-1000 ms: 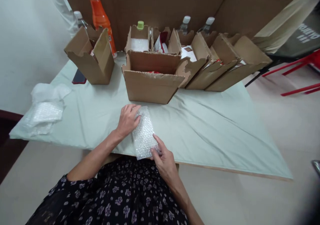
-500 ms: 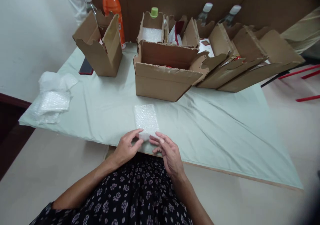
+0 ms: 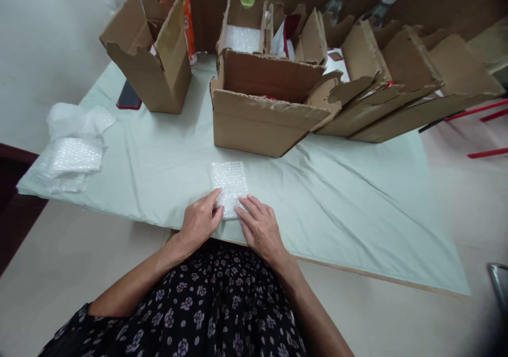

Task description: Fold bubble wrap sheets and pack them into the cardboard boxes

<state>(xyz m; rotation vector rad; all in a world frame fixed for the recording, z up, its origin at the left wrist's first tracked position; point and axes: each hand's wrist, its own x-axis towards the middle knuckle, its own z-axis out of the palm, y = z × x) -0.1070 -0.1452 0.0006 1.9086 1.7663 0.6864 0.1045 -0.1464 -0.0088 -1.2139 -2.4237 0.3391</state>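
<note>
A flat piece of bubble wrap (image 3: 230, 182) lies on the pale green cloth near the table's front edge. At its left side, my left hand (image 3: 201, 217) rests with thumb and index finger apart, their tips touching the wrap's edge. My right hand (image 3: 262, 226) lies palm down at the lower right corner, its spread fingers resting on the wrap. Neither hand grips it. Just behind the wrap stands an open cardboard box (image 3: 265, 121) with something red inside.
More bubble wrap (image 3: 75, 153) is piled at the table's left end. A phone (image 3: 129, 97) lies beside another open box (image 3: 159, 76). Several boxes stand at the back right, with capped bottles (image 3: 339, 0) behind them. An orange bottle (image 3: 186, 16) stands at the back.
The near edge of the bubble wrap, lifted between my fingers before, now lies flat. My right hand has turned palm down onto it. The view has shifted slightly.
</note>
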